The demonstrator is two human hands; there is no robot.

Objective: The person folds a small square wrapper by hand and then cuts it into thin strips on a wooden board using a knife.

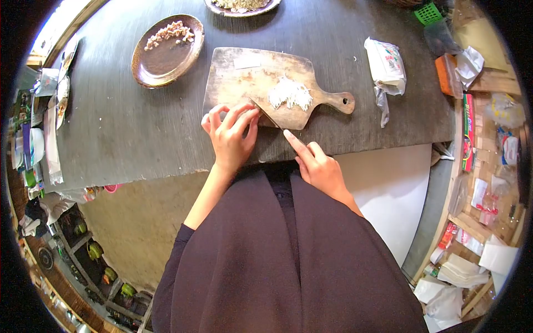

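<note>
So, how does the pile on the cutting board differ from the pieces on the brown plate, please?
The pile is white and finely shredded; the pieces are tan and chunkier. The pile lies heaped; the pieces are strewn in a loose line. Both are cut food.

Cutting board (244,77) sits mid-table (122,127), shredded pile (290,93) on its right half, knife (265,114) at its near edge. Plate of chopped bits (166,53) back-left, packet (386,66) right, another plate (241,8) behind.
</note>
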